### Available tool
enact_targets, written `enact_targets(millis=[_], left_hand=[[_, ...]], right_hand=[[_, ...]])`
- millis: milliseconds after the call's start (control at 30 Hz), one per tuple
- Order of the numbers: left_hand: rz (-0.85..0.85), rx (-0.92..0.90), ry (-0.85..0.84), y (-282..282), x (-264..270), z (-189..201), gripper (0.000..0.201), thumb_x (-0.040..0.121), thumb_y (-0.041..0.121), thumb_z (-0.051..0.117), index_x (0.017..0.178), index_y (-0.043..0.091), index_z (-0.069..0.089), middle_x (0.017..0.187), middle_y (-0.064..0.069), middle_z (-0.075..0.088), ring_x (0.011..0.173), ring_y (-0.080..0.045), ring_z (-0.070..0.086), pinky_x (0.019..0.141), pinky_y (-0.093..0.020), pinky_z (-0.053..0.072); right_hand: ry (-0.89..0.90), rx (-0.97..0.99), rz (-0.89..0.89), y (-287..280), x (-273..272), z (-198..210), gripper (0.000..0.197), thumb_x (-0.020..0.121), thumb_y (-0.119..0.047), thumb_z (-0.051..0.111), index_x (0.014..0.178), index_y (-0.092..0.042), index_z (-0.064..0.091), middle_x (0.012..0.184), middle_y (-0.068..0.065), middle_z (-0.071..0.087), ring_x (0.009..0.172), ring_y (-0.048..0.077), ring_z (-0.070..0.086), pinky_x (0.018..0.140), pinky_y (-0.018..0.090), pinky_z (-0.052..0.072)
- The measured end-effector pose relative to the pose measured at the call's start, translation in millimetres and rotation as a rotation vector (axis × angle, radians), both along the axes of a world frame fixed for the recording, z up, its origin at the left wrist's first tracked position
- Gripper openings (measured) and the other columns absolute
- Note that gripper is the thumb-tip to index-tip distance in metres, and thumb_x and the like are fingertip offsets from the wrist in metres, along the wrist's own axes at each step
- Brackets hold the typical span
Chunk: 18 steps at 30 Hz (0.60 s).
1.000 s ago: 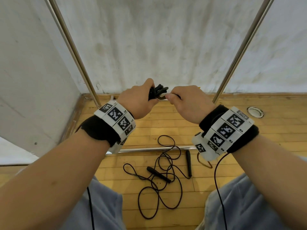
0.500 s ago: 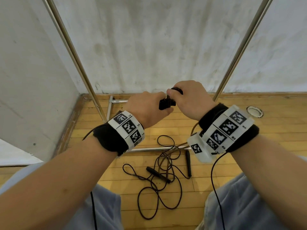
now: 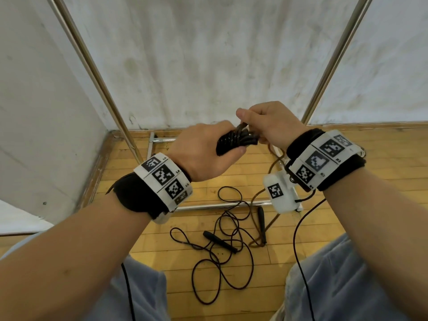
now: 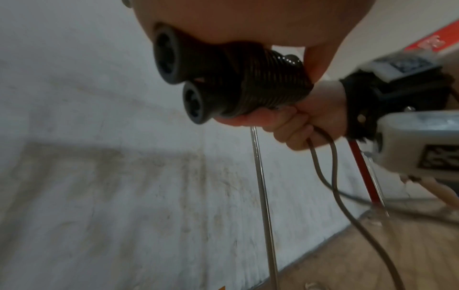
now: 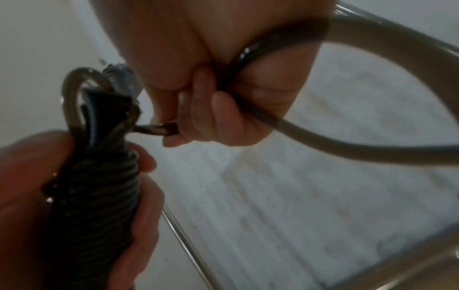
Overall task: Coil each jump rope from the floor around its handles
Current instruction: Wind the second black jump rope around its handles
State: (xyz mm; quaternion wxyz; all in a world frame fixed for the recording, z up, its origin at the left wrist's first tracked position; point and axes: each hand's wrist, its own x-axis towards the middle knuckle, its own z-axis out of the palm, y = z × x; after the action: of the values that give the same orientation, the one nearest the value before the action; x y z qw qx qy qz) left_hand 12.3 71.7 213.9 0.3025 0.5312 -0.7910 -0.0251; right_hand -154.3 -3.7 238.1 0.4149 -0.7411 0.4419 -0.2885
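My left hand (image 3: 208, 154) grips a pair of black jump-rope handles (image 4: 188, 78) held side by side, with brownish rope wound tightly round them in a coil (image 3: 236, 141). Just right of it, my right hand (image 3: 268, 126) pinches the free rope (image 5: 372, 137) close to the coil, and the loose length hangs down to the floor (image 3: 268, 172). A second jump rope (image 3: 222, 258), black, lies uncoiled on the wooden floor between my knees, its two handles (image 3: 220, 241) (image 3: 261, 223) apart.
A metal rack frame stands ahead: two slanted poles (image 3: 97, 79) (image 3: 333, 66) and a floor bar (image 3: 220, 205). White walls close the corner at left and ahead. A round metal floor fitting (image 3: 361, 154) lies behind my right wrist.
Both hands have shifted right. The right hand has circled the handle bundle with the rope, laying on another turn, and the loose brown length now rises from the floor to the right hand.
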Motion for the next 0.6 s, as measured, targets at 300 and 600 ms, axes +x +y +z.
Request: enact_targets(millis=[300,600], left_hand=[[0.094,0.192,0.618,-3,1,16,0.022,0.088,0.031,0.061,0.087,0.010,0.059,0.074,-0.016,0.064,0.056,-0.022,0.059,0.055,-0.040,0.051],[0.150,0.201,0.777,-6,9,24,0.021,0.090,0.032,0.058,0.090,0.011,0.055,0.075,-0.013,0.064,0.053,-0.021,0.058,0.051,-0.030,0.047]], right_hand=[[-0.384,0.323,0.005,17,25,-17,0.047,0.098,-0.025,0.041,0.051,-0.019,0.048,0.049,-0.004,0.039,0.041,0.010,0.024,0.039,0.020,0.022],[0.119,-0.458,-0.067,30,28,-28,0.021,0.096,-0.021,0.048,0.111,-0.015,0.061,0.073,-0.009,0.057,0.059,-0.001,0.047,0.052,0.009,0.034]])
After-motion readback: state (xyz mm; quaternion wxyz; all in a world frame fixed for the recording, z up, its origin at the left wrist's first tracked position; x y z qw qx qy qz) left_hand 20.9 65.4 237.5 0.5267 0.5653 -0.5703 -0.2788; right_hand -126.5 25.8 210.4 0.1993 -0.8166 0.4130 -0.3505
